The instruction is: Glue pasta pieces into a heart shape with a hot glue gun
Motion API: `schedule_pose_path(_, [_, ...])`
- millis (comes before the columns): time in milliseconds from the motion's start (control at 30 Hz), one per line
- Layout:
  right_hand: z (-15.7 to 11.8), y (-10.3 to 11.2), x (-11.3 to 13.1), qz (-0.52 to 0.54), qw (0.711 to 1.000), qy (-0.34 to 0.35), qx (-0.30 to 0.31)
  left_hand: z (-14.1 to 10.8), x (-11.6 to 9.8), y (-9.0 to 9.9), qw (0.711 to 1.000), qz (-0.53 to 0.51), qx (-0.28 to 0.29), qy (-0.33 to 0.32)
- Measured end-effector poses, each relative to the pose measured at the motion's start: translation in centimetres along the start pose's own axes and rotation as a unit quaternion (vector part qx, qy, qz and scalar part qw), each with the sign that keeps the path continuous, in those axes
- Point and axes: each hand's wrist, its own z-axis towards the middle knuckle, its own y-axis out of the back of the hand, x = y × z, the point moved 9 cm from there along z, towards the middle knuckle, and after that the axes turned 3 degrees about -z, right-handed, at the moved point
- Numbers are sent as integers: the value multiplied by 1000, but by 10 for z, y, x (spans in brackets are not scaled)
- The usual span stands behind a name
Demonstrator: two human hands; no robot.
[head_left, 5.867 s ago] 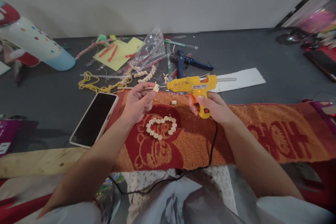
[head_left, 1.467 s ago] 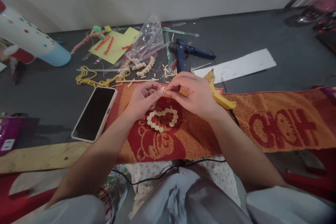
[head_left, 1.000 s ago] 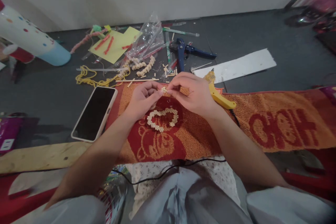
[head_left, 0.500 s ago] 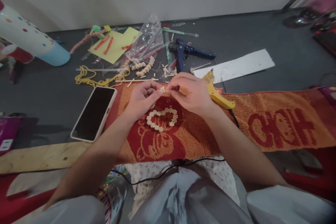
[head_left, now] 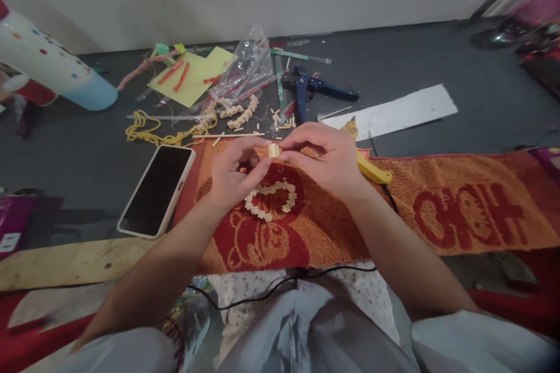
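Note:
Between my two hands is a small bundle of short wooden sticks (head_left: 273,151), its long sides facing me. My left hand (head_left: 238,170) pinches its left side between thumb and fingers. The fingertips of my right hand (head_left: 328,157) press on its right side. Below them, a heart-shaped outline of pale stick pieces (head_left: 263,214) lies on an orange and red towel (head_left: 332,233). Its right side has a gap near the lower end. A yellow glue gun (head_left: 371,167) rests partly hidden behind my right hand.
A phone (head_left: 156,189) lies at the left. Behind the towel are blue cutters (head_left: 301,90), cut stick pieces (head_left: 286,122), curved stick strips (head_left: 245,113), yellow yarn (head_left: 149,131), yellow paper (head_left: 188,78) and clear plastic (head_left: 247,64). A white strip (head_left: 406,109) lies right; a spotted bottle (head_left: 56,64) leans left.
The small stick bundle has been turned between my fingers: its end faces showed before, now its long side shows. Both hands stay in nearly the same place.

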Motion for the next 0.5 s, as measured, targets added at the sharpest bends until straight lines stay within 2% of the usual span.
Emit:
schedule_pose_path(133, [-1, 3, 5, 3, 999, 38, -16, -2, -5, 1, 999, 23, -1, -32])
schedule_pose_path(267, [-2, 4, 6, -8, 999, 45, -20, -5, -12, 5, 994, 68, -22, -78])
schedule_pose_path(500, [-3, 4, 10, -14, 998, 62, -30, -7, -9, 5, 994, 88, -25, -63])
